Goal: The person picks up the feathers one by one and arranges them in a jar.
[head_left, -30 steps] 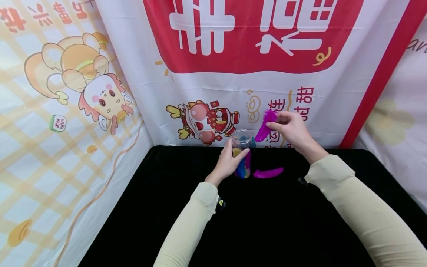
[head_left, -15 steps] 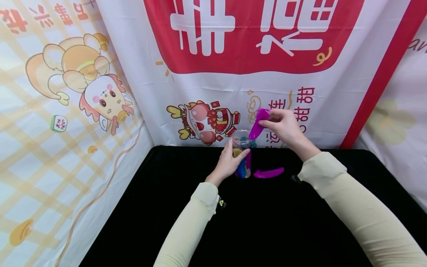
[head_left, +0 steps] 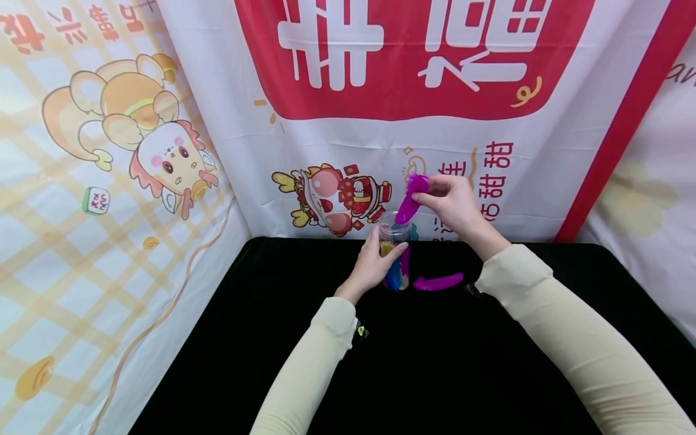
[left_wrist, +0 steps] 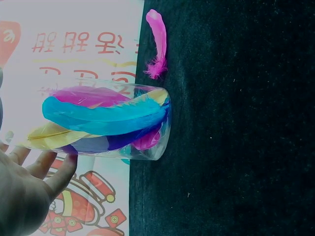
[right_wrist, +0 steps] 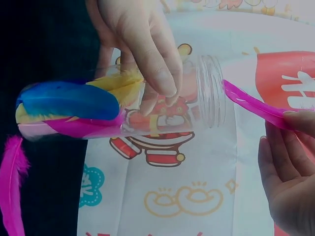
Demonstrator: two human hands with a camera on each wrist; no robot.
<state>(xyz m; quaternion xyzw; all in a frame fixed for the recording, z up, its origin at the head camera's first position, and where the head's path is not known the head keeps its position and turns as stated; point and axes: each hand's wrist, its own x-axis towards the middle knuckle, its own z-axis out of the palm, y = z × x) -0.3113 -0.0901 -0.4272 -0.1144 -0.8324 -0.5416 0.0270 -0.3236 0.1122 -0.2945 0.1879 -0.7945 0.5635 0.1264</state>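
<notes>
My left hand (head_left: 372,266) grips a clear jar (right_wrist: 189,115) with a threaded, uncovered mouth, its fingers and thumb round the side. Inside are blue (right_wrist: 69,101), yellow and magenta feathers, gathered toward the bottom. Between thumb and fingers my right hand (head_left: 454,202) pinches a magenta feather (head_left: 410,202) above the jar. In the right wrist view that feather's tip is right at the jar's mouth. A second magenta feather (head_left: 438,281) lies on the black tabletop, just right of the jar.
The black table (head_left: 402,362) ends at a white cloth backdrop (head_left: 326,142) printed with red characters and a cartoon figure. A yellow-checked cloth wall (head_left: 109,241) borders the left side, and another printed panel stands on the right.
My right hand has moved left with the magenta feather, from beside the jar to over its mouth. The left hand and jar have stayed in place.
</notes>
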